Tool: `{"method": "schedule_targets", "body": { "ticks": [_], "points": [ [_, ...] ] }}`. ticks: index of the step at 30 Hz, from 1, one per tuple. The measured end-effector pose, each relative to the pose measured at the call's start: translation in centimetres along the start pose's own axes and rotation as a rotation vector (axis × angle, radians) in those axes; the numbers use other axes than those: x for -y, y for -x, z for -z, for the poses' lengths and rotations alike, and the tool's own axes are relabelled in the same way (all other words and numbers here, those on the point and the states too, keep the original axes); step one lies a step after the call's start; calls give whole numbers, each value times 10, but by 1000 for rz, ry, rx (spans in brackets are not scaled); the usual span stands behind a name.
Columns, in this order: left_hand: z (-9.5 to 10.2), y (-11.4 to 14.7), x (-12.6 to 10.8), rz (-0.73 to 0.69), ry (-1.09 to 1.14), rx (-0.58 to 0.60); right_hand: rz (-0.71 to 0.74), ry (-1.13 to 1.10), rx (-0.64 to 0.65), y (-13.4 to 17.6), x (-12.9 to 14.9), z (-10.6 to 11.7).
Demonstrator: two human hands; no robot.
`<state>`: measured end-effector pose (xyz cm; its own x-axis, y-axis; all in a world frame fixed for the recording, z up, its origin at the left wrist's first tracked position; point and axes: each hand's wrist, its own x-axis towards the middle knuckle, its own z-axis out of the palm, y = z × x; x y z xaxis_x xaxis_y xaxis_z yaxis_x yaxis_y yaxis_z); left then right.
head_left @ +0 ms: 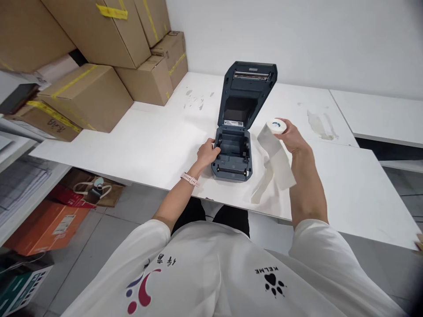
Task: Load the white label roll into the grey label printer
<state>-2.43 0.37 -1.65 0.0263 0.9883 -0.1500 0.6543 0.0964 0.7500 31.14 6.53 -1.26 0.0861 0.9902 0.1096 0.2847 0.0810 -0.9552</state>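
A dark grey label printer (233, 154) stands on the white table with its lid (249, 94) raised and its roll bay bare. My left hand (208, 152) grips the printer's left side, thumb over the rim. To the right of the printer, my right hand (291, 135) is closed around a roll of white labels (276, 126), held above the table. Part of the label strip (280, 165) hangs loose from the roll. A second length of strip (263, 185) trails down towards the table's front edge.
Cardboard boxes (89, 94) with yellow tape are stacked at the back left, against the white wall (297, 39). The white table (158, 145) has peeled patches on its top. Below left are a shelf (26, 189) and an orange box (49, 224) on the floor.
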Motion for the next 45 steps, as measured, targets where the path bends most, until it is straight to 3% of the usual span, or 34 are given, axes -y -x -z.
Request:
{"method": "schedule_targets", "body": {
  "ticks": [5,11,14,18,22,25,29,32,40,45],
  "points": [
    [1,1,-2,14,25,0,-95,72,-30,3,-26,-12],
    [-1,0,0,18,64,-3,-41,-60,82,67,-33,33],
    [-2,-1,2,9,75,-11,-107,-7,257,104,-29,37],
    [-4,-2,4,12,98,-20,-145,49,394,121,2,22],
    [-6,-2,7,-9,128,-23,106,74,432,105,64,1],
    [-8,-2,10,-21,151,-33,283,318,522,78,99,-37],
    [-9,-2,10,8,180,-38,330,825,605,46,104,-106],
    [-9,-1,10,11,219,-44,321,1042,624,44,94,-136],
    [-12,5,12,8,386,-47,470,811,411,125,82,-120],
    [-12,8,8,58,424,-54,476,709,283,163,72,-128]
  ]
}}
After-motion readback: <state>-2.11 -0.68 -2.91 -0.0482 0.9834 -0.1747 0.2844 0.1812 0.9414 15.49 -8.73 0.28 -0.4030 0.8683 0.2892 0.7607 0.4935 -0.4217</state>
